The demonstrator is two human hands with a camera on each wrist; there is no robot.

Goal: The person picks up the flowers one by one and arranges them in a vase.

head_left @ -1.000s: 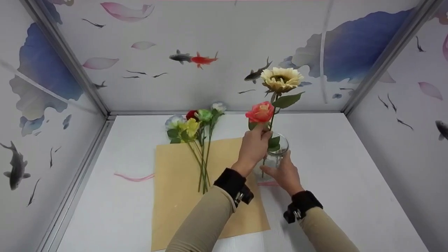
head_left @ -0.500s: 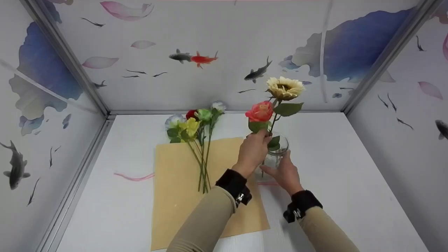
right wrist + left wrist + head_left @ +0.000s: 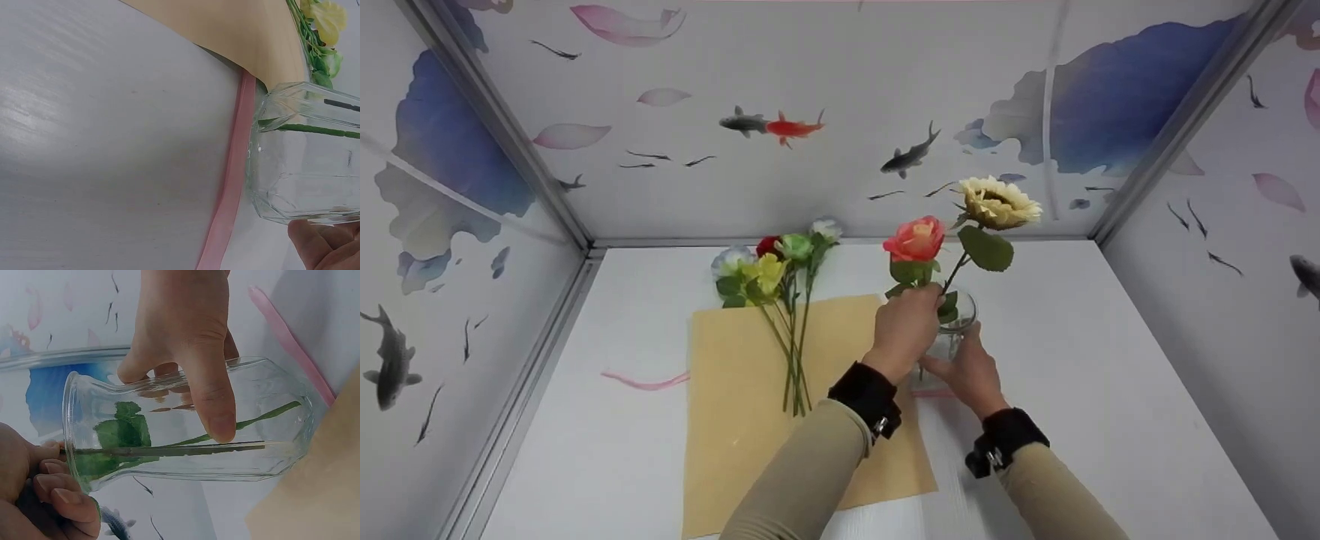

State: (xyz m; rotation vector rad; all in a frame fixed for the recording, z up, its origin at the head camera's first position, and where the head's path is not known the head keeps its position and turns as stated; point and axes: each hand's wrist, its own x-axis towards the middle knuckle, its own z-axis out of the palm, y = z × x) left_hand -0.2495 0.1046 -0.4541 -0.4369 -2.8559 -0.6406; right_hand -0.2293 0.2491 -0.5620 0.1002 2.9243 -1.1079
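My left hand (image 3: 906, 330) pinches the dark stem of a cream sunflower (image 3: 999, 202) right at the mouth of a clear glass vase (image 3: 253, 388). Inside the glass, that stem ends short of the base, while a thinner green stem (image 3: 270, 414) reaches the bottom. A coral rose (image 3: 915, 238) stands upright just behind my left hand, and the sunflower leans to the right above it. My right hand (image 3: 973, 371) holds the vase around its side, with the thumb across the front in the left wrist view. Green leaves (image 3: 121, 430) sit inside the vase's neck.
Left of the vase, brown wrapping paper (image 3: 757, 465) lies on the white table (image 3: 1110, 375). Several loose flowers, including a yellow one (image 3: 769, 274), rest with stems over the paper. A pink ribbon (image 3: 225, 208) passes under the paper and near the vase base. Printed panels enclose the table.
The sunflower has come down and swung to the right, its leaf turning with it. My left hand has lowered slightly toward the vase mouth. The right hand keeps its place on the vase.
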